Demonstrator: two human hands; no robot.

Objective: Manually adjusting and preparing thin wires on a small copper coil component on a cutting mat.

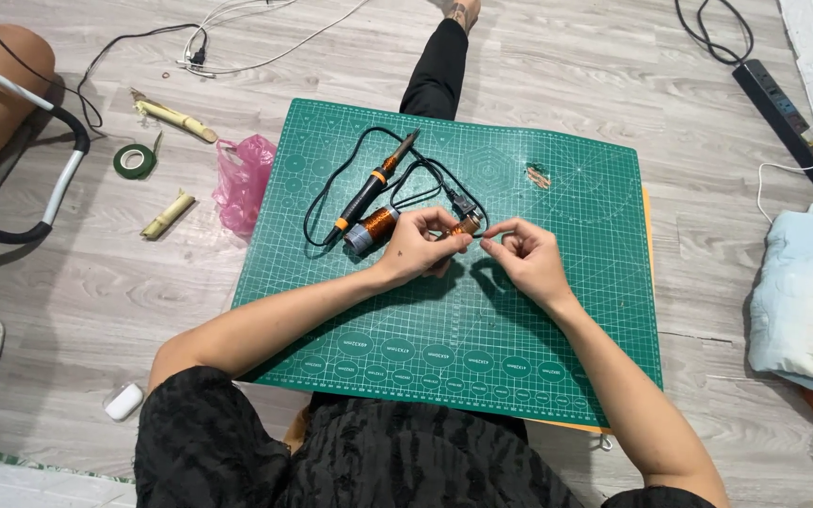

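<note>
Two hands mid-mat, left hand (418,246) pinching small copper coil (464,227), right hand (526,259) pinching its barely visible wire, green cutting mat (538,310) on grey plank floor (96,282).

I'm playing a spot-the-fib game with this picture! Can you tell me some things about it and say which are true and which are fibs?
1. Both hands are up close to one small coppery coil. True: the left hand and right hand meet at the small coil.
2. The soldering iron is in the right hand. False: the soldering iron lies on the green cutting mat, held by no hand.
3. A bigger spool of copper wire lies on the mat beside the left hand. True: the spool lies there.
4. The pink plastic bag sits in the middle of the mat. False: the pink plastic bag is on the floor by the mat's left edge.
5. The roll of green tape is on the floor. True: the roll of green tape lies left of the bag.
</note>
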